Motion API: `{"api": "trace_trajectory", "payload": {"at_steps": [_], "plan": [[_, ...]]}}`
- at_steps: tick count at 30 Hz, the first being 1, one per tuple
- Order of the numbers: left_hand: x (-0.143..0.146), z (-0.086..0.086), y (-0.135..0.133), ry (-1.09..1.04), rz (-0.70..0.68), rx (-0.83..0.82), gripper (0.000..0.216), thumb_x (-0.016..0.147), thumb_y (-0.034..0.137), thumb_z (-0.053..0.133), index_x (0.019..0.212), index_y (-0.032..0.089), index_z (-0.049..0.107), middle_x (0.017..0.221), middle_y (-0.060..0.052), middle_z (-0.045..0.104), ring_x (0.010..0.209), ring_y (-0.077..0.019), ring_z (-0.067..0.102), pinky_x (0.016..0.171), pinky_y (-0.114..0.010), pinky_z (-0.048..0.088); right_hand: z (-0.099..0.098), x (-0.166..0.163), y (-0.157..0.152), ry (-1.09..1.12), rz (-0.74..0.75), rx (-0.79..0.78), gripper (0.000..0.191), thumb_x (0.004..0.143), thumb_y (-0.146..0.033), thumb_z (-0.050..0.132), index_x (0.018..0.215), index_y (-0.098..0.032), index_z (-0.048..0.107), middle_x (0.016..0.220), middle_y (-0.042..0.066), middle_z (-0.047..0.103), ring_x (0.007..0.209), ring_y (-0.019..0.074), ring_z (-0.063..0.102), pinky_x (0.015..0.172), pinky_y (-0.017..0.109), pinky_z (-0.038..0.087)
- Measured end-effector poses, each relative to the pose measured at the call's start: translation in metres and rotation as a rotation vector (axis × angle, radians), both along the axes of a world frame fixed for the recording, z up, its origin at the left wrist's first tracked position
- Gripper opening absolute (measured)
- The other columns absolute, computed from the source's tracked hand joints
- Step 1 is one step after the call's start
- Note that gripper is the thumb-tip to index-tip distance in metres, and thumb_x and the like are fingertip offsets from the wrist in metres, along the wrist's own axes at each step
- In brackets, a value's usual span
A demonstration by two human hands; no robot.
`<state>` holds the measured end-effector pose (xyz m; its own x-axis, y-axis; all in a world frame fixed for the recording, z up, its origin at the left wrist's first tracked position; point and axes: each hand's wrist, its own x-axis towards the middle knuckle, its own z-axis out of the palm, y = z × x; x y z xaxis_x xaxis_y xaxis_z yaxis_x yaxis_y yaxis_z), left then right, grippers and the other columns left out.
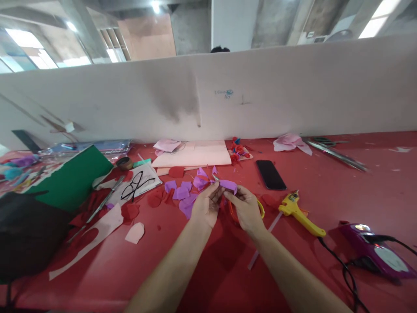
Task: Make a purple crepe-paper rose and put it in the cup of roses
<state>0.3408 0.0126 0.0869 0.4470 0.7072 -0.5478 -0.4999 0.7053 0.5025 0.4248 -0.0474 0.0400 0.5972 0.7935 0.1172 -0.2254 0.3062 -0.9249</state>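
Observation:
Between my two hands, near the middle of the table, is a strip of purple crepe paper (228,186). My left hand (207,204) is closed, its fingertips on the strip's left end. My right hand (245,208) pinches the strip's right end between thumb and fingers. Purple paper pieces (182,191) lie loose just left of my left hand. Behind it is a bunched purple piece (201,179); whether it is joined to the strip I cannot tell. A yellow and orange ring-shaped thing (261,208) shows partly beneath my right hand.
A yellow glue gun (301,213) with a cord lies right, beside a purple power strip (378,252). A black phone (271,174) is behind it. Eyeglasses (133,187), red paper scraps (130,212) and a green board (71,178) are left. A white partition (130,100) bounds the back.

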Motion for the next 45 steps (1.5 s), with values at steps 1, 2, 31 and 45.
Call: {"api": "trace_trajectory", "payload": {"at_steps": [1, 2, 31, 45], "plan": [[-0.001, -0.001, 0.001, 0.004, -0.005, -0.001, 0.012, 0.076, 0.006, 0.060, 0.069, 0.015, 0.065, 0.066, -0.001, 0.069, 0.061, -0.0074, 0.065, 0.066, -0.016, 0.050, -0.001, 0.000, 0.001, 0.010, 0.003, 0.007, 0.021, 0.069, -0.022, 0.072, 0.090, -0.020, 0.069, 0.087, 0.001, 0.071, 0.084, 0.0153, 0.064, 0.087, 0.032, 0.047], [-0.002, -0.002, 0.001, 0.013, -0.009, -0.002, 0.012, 0.076, 0.007, 0.060, 0.070, 0.015, 0.065, 0.067, -0.001, 0.069, 0.061, -0.0075, 0.065, 0.066, -0.016, 0.050, -0.001, -0.001, 0.001, 0.015, 0.008, 0.010, 0.021, 0.069, -0.021, 0.072, 0.090, -0.020, 0.070, 0.087, 0.001, 0.071, 0.084, 0.0152, 0.064, 0.088, 0.031, 0.046], [-0.008, -0.013, -0.003, 0.081, -0.024, -0.054, 0.004, 0.070, 0.012, 0.067, 0.066, 0.013, 0.065, 0.061, -0.001, 0.065, 0.054, -0.0082, 0.058, 0.054, -0.019, 0.042, -0.009, -0.007, 0.000, -0.193, -0.095, -0.069, 0.017, 0.071, -0.026, 0.072, 0.087, -0.021, 0.070, 0.084, 0.000, 0.071, 0.079, 0.0168, 0.064, 0.079, 0.032, 0.049], [-0.010, -0.017, -0.003, 0.126, -0.042, -0.038, 0.004, 0.067, 0.014, 0.069, 0.067, 0.014, 0.066, 0.064, -0.001, 0.066, 0.055, -0.0087, 0.058, 0.054, -0.021, 0.043, -0.012, -0.004, -0.003, -0.359, -0.089, -0.078, 0.015, 0.075, -0.025, 0.069, 0.090, -0.022, 0.069, 0.087, 0.001, 0.069, 0.081, 0.0167, 0.063, 0.078, 0.031, 0.049]]}}
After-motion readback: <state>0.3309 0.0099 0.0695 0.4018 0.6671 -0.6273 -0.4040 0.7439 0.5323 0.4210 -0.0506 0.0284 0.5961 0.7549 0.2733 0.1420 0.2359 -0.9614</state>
